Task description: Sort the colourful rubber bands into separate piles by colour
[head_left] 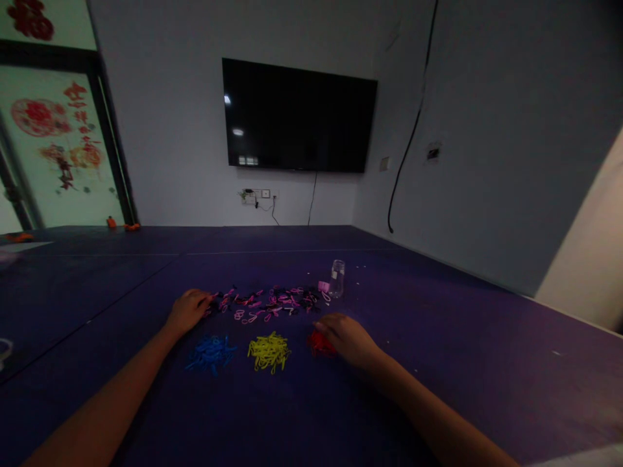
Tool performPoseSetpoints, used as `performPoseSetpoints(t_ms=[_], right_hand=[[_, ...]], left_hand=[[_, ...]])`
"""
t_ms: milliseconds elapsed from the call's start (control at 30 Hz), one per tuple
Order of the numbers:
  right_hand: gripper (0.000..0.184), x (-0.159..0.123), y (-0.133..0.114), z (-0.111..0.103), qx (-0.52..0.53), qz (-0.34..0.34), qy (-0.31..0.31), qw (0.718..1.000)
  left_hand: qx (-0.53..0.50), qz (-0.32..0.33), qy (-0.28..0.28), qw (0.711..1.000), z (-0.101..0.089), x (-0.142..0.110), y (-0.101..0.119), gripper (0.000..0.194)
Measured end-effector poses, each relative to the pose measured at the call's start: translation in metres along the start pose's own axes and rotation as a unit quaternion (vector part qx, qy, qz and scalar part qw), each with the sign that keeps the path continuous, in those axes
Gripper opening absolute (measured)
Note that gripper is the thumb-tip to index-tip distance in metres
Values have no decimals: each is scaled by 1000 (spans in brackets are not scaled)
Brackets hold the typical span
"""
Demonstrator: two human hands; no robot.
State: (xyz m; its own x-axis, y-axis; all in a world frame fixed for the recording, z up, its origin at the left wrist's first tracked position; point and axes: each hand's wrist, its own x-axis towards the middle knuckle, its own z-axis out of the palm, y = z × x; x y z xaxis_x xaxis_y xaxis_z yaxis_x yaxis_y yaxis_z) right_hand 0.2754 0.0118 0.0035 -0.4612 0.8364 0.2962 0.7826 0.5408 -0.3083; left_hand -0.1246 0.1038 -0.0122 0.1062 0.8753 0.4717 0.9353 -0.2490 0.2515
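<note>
My left hand (189, 310) rests at the left end of a loose, spread-out row of pink, red and black elastic bands (280, 299). Its fingers are curled together at the bands, and what lies between the fingertips is too small to make out. Over a small heap of red bands (320, 344) is my right hand (348, 334), fingers drawn together and pointing left; it partly covers the heap, and its fingertips are not clear. Between my forearms lie a heap of blue bands (211, 353) and a heap of yellow bands (269, 352).
A clear plastic bottle (337, 279) stands upright behind the row's right end, beside a pink tag (324, 286). The purple tabletop (272, 421) reaches back towards a wall with a television (299, 117). A black cable (407, 149) hangs at the right.
</note>
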Motion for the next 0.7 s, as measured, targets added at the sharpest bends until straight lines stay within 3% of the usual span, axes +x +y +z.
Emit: performPoseSetpoints(t_ms=[467,700], right_hand=[[40,0,3,2,14,-5,11,1000],[40,0,1,-1,9,-5,10,1000]], left_hand=[[-9,6,-21,1000,0,-1,-2,34],[-136,4,41,990,-3,1,0,38]])
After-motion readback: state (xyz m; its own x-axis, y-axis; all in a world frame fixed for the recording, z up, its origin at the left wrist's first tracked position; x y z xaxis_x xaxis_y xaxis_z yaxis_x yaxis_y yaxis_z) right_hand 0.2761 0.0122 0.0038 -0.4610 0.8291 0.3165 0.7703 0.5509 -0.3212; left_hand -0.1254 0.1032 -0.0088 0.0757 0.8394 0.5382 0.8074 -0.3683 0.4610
